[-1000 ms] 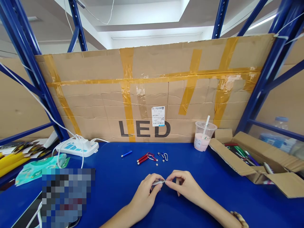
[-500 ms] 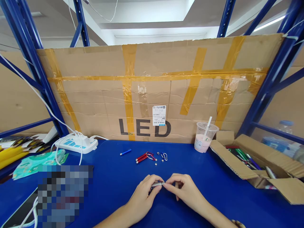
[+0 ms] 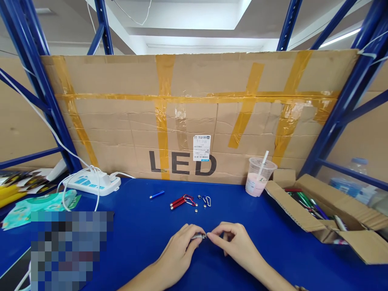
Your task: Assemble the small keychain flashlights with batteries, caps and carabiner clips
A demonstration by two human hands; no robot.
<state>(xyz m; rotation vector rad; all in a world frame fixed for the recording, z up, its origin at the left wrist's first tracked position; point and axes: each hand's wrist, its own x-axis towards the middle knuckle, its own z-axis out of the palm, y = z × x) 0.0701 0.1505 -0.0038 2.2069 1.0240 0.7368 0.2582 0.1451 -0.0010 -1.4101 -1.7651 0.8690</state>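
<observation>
My left hand [image 3: 184, 249] is closed around a small silvery tube [image 3: 197, 236] between thumb and fingers, its end pointing right. At that end, the thumb and forefinger of my right hand [image 3: 235, 240] are pinched together; anything between them is too small to make out. Beyond my hands lie red metal tubes [image 3: 178, 201] with a red carabiner [image 3: 190, 199], and a blue carabiner [image 3: 207, 201]. Several small silvery round pieces [image 3: 196, 210] are scattered beside them. Further left is a short blue tube [image 3: 157, 195].
A cup of pink drink with a straw [image 3: 260, 178] stands at the back right, beside an open cardboard box [image 3: 298, 210] of pens. At the left are a white power strip [image 3: 91, 182], cables and a green packet [image 3: 39, 206]. A cardboard sheet [image 3: 130, 133] walls the back.
The view has shifted slightly. My left hand has turned a little, so the tube's end shows more, and my right fingertips are slightly farther from it.
</observation>
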